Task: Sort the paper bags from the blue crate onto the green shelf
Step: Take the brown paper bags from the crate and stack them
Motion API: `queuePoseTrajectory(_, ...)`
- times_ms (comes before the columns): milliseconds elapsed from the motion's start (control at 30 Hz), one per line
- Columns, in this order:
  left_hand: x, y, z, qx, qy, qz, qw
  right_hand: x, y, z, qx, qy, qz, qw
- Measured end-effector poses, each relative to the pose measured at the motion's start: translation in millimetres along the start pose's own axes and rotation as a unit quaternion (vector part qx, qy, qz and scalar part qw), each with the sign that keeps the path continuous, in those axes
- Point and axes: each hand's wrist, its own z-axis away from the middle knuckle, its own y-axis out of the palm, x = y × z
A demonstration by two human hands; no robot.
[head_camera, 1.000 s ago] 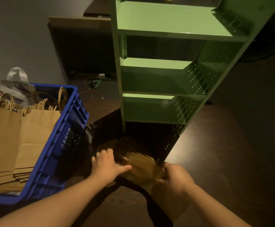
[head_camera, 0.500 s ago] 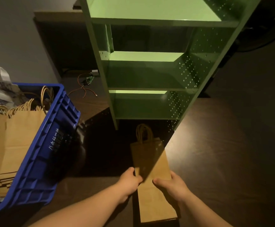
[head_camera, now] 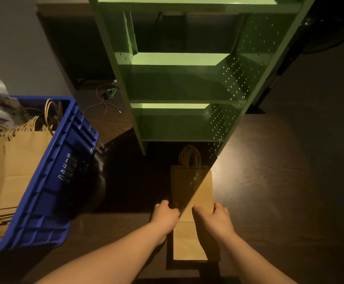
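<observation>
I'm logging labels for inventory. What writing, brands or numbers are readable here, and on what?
White handwritten marks on the outer side of the blue crate: there, but too blurred to read.
Paper bag held by both hands: no print visible.
Green shelf: no label visible.

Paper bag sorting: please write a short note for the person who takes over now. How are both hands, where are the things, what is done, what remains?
Left hand: grips the left edge of the narrow paper bag.
Right hand: grips its right edge.
The bag lies flat on the floor in front of the green shelf, handles toward the shelf's foot.
Blue crate, at the left, holds several more paper bags.
Done: one bag is out of the crate. No bag shows on the visible shelf boards.
Left: shelve this bag, then sort the others.
</observation>
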Motion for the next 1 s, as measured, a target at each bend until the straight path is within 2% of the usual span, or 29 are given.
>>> queuePoseTrajectory(167, -5.3, -22.8, 6.0, 0.004, -0.017, 0.063, 0.998, 18.6, -6.2, 6.6, -0.074, -0.013, 0.017, 0.997)
queuePoseTrajectory(333, -8.1, -59.5, 19.5, -0.016, 0.007, 0.129, 0.991, 51.4, -2.2, 18.9, -0.160, -0.118, 0.071, 0.978)
queuePoseTrajectory(400, -8.3, -76.4, 21.8, -0.027, 0.029, 0.143, 0.989, 66.6, 0.2, 22.3, -0.168, -0.141, 0.102, 0.970)
queuePoseTrajectory(500, -7.8, -100.2, 23.5, -0.037, 0.054, 0.159, 0.985, 81.5, 6.9, 24.9, -0.123, -0.138, 0.093, 0.978)
queuePoseTrajectory(600, -10.6, -125.4, 24.8, -0.040, 0.078, 0.149, 0.985, 105.9, 19.9, 39.4, 0.003, -0.095, 0.053, 0.994)
queuePoseTrajectory(767, -17.9, -176.0, 41.2, -0.105, 0.111, 0.132, 0.980, 170.7, 52.5, 65.8, 0.019, -0.212, 0.038, 0.976)
queuePoseTrajectory(1000, -25.4, -256.1, 74.1, -0.146, 0.164, 0.322, 0.921, 246.7, 103.5, 101.3, 0.090, -0.306, -0.024, 0.948)
